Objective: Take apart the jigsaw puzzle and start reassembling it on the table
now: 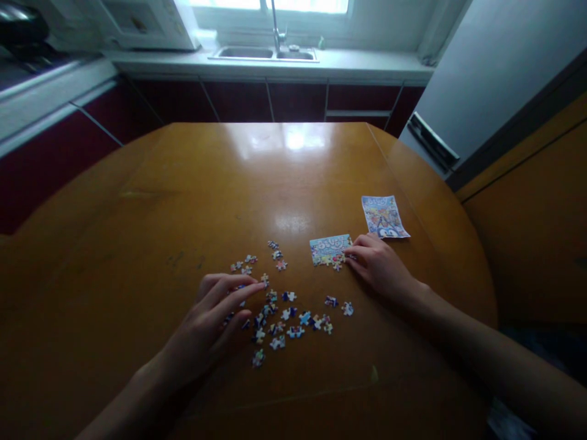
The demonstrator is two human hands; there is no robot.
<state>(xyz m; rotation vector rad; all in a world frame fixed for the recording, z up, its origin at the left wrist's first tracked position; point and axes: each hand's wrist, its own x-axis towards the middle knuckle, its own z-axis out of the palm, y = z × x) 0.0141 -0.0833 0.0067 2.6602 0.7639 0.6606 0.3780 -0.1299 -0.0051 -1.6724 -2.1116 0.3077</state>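
Observation:
Over the left side of a loose pile of jigsaw puzzle pieces [277,328], my left hand [217,315] is open, its fingers stretched out. Its index fingertip touches a small puzzle piece [265,279], and the hand hides a few others. A partly assembled puzzle [329,247], with a light blue top and an uneven lower edge, lies flat to the right. At its lower right edge, my right hand [376,263] has its fingers closed on a puzzle piece [352,256], which is mostly covered by the fingertips.
A printed picture sheet [385,217] lies beyond my right hand on the brown wooden table [206,183]. Two stray pieces [339,304] lie right of the pile. Behind the table stand a counter with a sink [247,53], a white microwave [147,24] and a fridge [495,73].

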